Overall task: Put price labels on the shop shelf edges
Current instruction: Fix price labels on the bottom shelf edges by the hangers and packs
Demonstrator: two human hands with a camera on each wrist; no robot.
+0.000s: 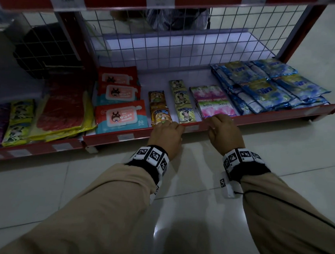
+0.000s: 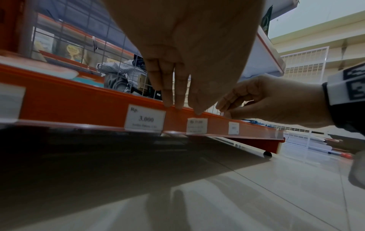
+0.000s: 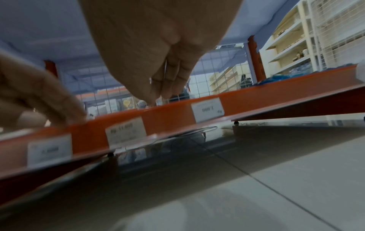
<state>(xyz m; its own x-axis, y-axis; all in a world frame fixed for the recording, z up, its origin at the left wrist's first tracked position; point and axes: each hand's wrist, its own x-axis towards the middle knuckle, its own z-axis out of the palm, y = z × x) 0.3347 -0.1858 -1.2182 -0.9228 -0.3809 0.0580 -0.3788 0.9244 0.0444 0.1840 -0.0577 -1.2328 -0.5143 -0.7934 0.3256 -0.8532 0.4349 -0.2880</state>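
The bottom shelf's red edge rail (image 1: 261,118) runs across in front of me. My left hand (image 1: 167,134) rests on its top, with straight fingers (image 2: 168,96) on the lip and the thumb on the front, just above a small white price label (image 2: 197,125). That label (image 1: 192,128) sits in the rail between my two hands. My right hand (image 1: 224,130) pinches the rail's top a little further right, fingers (image 3: 168,87) over the lip and thumb in front. More labels sit in the rail: "3.000" (image 2: 145,119) to the left and another (image 3: 207,111) to the right.
Behind the rail lie wet-wipe packs (image 1: 122,114), drink sachets (image 1: 161,110), pink sachets (image 1: 213,104) and blue sachets (image 1: 269,86), with a wire grid (image 1: 177,45) at the back. An upper shelf edge (image 1: 115,0) hangs overhead. Tiled floor (image 1: 41,188) lies under my arms.
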